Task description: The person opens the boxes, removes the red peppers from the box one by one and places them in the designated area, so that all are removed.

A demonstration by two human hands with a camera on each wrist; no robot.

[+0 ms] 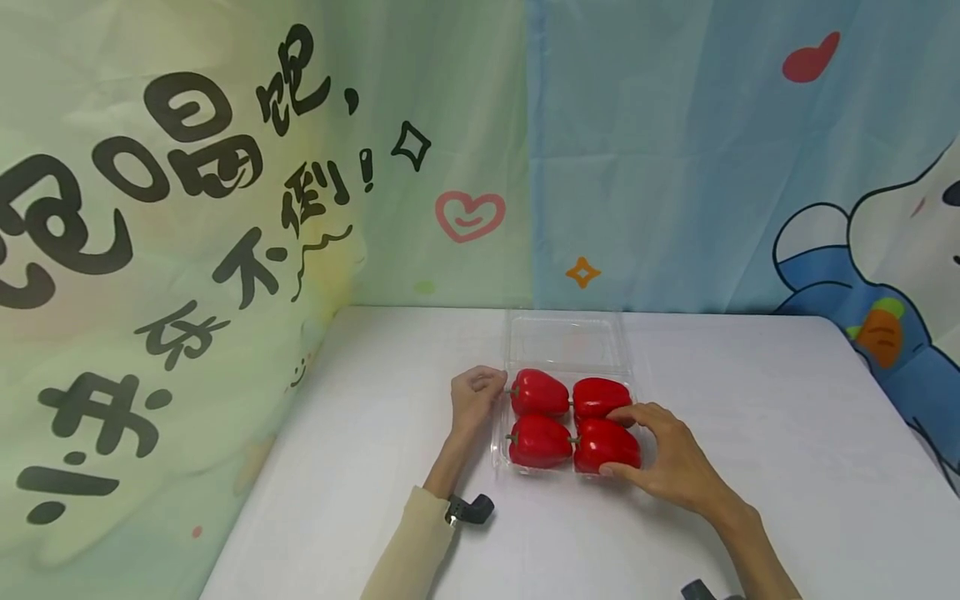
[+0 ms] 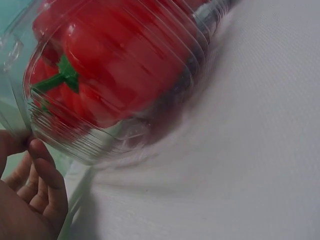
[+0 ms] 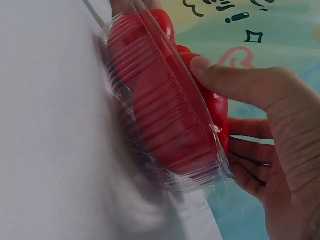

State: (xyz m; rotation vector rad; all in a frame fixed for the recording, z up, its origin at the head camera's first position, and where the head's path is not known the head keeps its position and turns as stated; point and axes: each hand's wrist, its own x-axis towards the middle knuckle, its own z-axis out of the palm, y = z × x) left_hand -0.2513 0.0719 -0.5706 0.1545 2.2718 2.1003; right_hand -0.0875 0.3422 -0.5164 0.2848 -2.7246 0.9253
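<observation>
A clear plastic clamshell container (image 1: 567, 340) lies on the table with its lid folded back, away from me. Several glossy red bell peppers with green stems fill its base in two rows. My left hand (image 1: 474, 398) is at the container's left edge; in the left wrist view its thumb and finger pinch the clear rim (image 2: 25, 120). My right hand (image 1: 671, 454) grips the front right bell pepper (image 1: 602, 446), fingers over the far side and thumb at the near side. In the right wrist view the thumb (image 3: 207, 70) presses on the red skin above the ribbed wall.
The white-covered table (image 1: 375, 375) runs back to a printed curtain (image 1: 637, 150) with hearts and a cartoon figure. Another printed curtain (image 1: 247, 350) hangs along the left side. A dark wrist camera (image 1: 472, 509) sits on my left wrist.
</observation>
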